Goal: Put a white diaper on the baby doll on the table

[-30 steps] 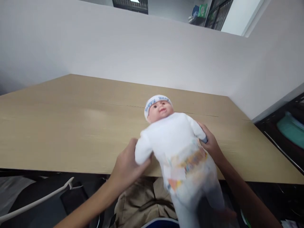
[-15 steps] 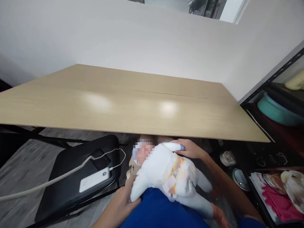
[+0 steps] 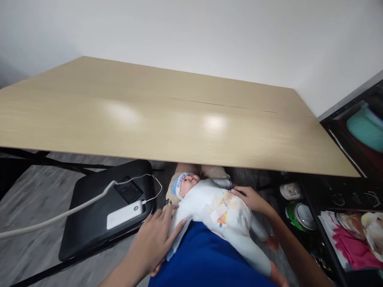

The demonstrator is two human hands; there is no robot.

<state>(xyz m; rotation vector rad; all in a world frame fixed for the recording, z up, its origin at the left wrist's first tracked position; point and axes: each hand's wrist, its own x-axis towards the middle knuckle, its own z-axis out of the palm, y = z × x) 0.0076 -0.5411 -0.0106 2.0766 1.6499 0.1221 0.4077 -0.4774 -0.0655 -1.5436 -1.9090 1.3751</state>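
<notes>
A baby doll [image 3: 209,209] in white clothes, a white-and-blue hat and a printed diaper lies on its back across my lap, below the table's front edge. Its head points toward the table and its legs run to the lower right. My left hand [image 3: 157,239] rests flat on the doll's near arm and side, fingers stretched out. My right hand [image 3: 251,198] lies against the doll's far side by the diaper, fingers extended.
A light wooden table [image 3: 167,119] spans the view. To the left stands a black chair [image 3: 98,215] holding a white power bank [image 3: 124,214] with a cable. Dark shelves [image 3: 350,199] at the right hold a teal basin, cups and cloths.
The doll has come off the table's edge and down onto my lap. Both hands went with it and have loosened from a grip to lying flat against it.
</notes>
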